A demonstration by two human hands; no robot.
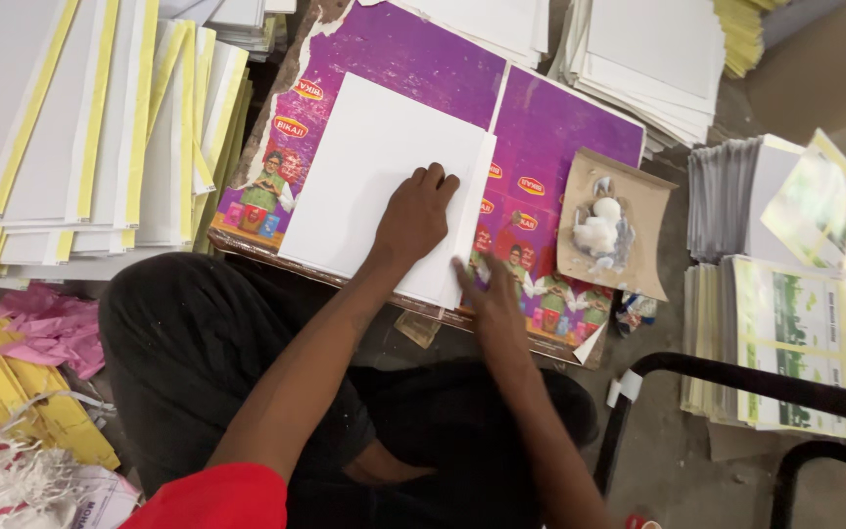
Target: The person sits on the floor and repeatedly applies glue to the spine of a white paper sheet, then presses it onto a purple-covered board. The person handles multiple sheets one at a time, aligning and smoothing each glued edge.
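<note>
A: Head view: describe the workpiece.

B: A white rectangular sheet [374,176], smooth and matte, lies flat on a glossy purple printed board [550,127] with a torn upper left edge. The left hand [413,217] presses on the sheet's right half, fingers curled, knuckles down, gripping nothing.

A: And the right hand [490,294]?

B: Blurred. It is flat and open at the sheet's lower right corner; whether it pinches the edge cannot be told.

A: Surroundings?

B: White sheets with yellow strips [100,118] are stacked to the left. A brown card [638,211] with a white wad [597,230] lies to the right.
</note>
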